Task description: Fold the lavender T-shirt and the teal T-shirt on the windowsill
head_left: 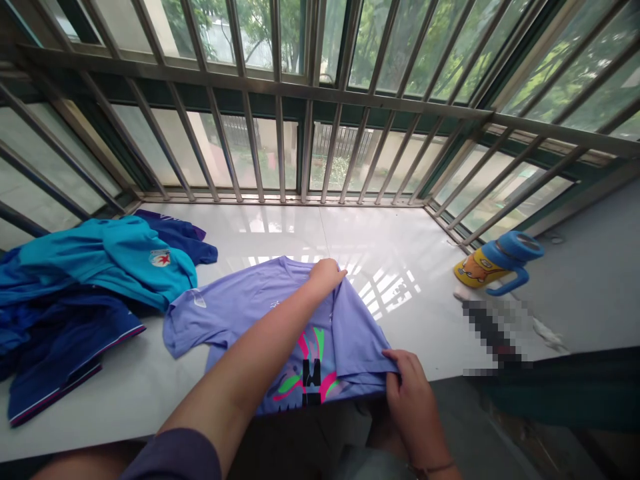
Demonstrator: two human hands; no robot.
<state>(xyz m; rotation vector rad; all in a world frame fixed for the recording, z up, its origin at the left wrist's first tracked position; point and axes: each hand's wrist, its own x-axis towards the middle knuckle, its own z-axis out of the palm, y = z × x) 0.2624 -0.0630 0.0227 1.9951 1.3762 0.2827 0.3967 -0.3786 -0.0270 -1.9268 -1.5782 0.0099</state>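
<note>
A lavender T-shirt (250, 300) with a pink, green and black print lies on the white ledge in front of me, its lower part reaching the front edge. Reaching across the shirt, my left hand (326, 273) is closed on its far right shoulder, near the collar. The right side is folded inward over the chest. My right hand (413, 397) pinches the sleeve end at the lower right between thumb and fingers. The shirt's other sleeve is spread out to the left.
Piled clothes, with a teal shirt (110, 253) and navy garments (70, 353), occupy the ledge's left side. On the right stands a blue and yellow bottle (493, 260), beside a blurred-out dark item (493, 330). Metal window bars (280, 147) enclose the white ledge (280, 227).
</note>
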